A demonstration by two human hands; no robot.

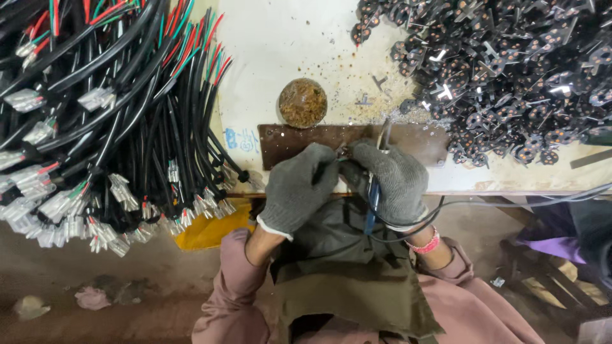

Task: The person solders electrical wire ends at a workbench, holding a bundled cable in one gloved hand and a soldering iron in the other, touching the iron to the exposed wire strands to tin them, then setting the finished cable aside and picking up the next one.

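Observation:
Both my hands wear grey gloves and meet over a dark metal plate (306, 137) at the table's front edge. My left hand (298, 186) is closed around a small part and a cable end pressed to the plate. My right hand (392, 181) grips a soldering iron (375, 194) with a blue handle, its tip raised near the left hand's fingertips. The piece between the fingers is mostly hidden by the gloves.
A big bundle of black cables (108, 127) with red, green and white wire ends hangs over the table's left side. A heap of small black plug parts (510, 70) fills the back right. A round brown tin (302, 102) stands behind the plate.

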